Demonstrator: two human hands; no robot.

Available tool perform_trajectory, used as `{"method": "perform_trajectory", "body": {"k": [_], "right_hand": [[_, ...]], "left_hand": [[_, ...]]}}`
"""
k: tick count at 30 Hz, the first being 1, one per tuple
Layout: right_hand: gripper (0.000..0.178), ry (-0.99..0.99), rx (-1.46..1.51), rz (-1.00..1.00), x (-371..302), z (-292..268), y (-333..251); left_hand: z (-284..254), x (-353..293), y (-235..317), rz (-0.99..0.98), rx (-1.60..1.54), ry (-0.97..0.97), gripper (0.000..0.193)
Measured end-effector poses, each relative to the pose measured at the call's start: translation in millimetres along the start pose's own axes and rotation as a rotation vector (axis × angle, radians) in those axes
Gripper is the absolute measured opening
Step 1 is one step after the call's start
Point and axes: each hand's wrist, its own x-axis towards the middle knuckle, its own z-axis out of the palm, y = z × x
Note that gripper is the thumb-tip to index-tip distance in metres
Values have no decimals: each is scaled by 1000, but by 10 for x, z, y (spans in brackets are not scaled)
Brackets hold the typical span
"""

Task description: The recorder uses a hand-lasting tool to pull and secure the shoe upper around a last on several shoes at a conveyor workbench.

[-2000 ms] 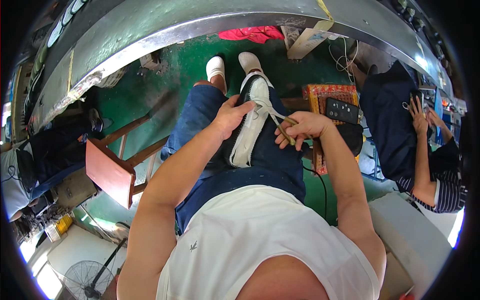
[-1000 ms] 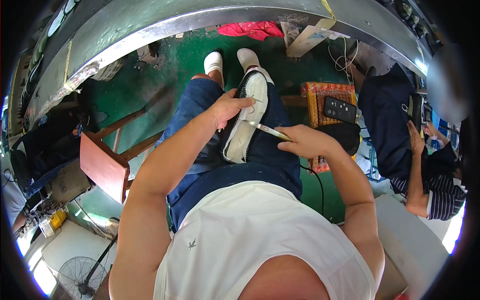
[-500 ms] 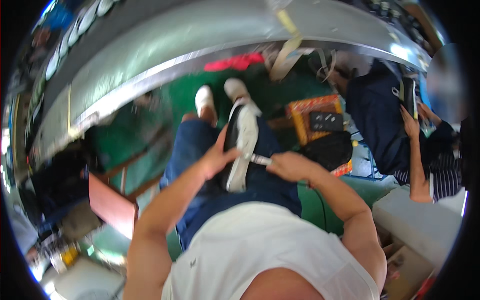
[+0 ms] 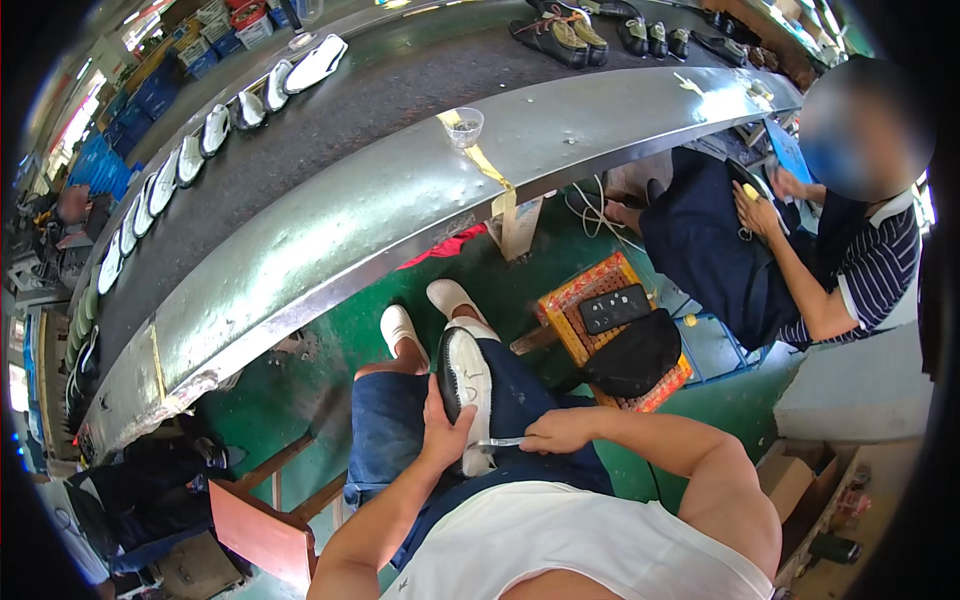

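A white shoe (image 4: 471, 385) with a black sole lies lengthwise across my lap, its sole edge turned to the left. My left hand (image 4: 445, 430) is closed round the side of the shoe, the thumb resting on the white upper. In my right hand (image 4: 560, 431) is a thin, silvery tool (image 4: 504, 441), gripped by its right end. Its other end reaches the white upper near my left thumb; the exact shape of that tip cannot be made out.
A metal-edged conveyor bench (image 4: 330, 205) curves ahead, carrying a row of white shoes (image 4: 189, 160) and a plastic cup (image 4: 463, 127). To the right, a woven stool (image 4: 565, 312) holds a black case (image 4: 615, 308) and black cloth (image 4: 637, 355). A co-worker (image 4: 845, 265) sits beyond it.
The view has swung, showing more of the bench. My hands now sit closer to my body along the shoe, and the tool still meets the upper.
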Motion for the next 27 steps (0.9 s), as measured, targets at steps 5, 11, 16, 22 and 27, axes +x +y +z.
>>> {"method": "perform_trajectory", "body": {"k": [5, 11, 16, 22, 27], "right_hand": [[52, -145, 229, 115, 24, -73, 148], [47, -37, 216, 346, -132, -370, -323], [38, 461, -128, 44, 208, -20, -378], [41, 409, 83, 185, 17, -270, -362], [37, 729, -347, -4, 62, -813, -514]], "left_hand": [[-157, -420, -68, -315, -249, -287, 99], [-157, -452, 7, -348, -152, -179, 106], [-143, -476, 22, -241, 33, -163, 120], [-407, 64, 103, -380, 154, -151, 116], [-674, 374, 94, -547, -540, -213, 102]]}}
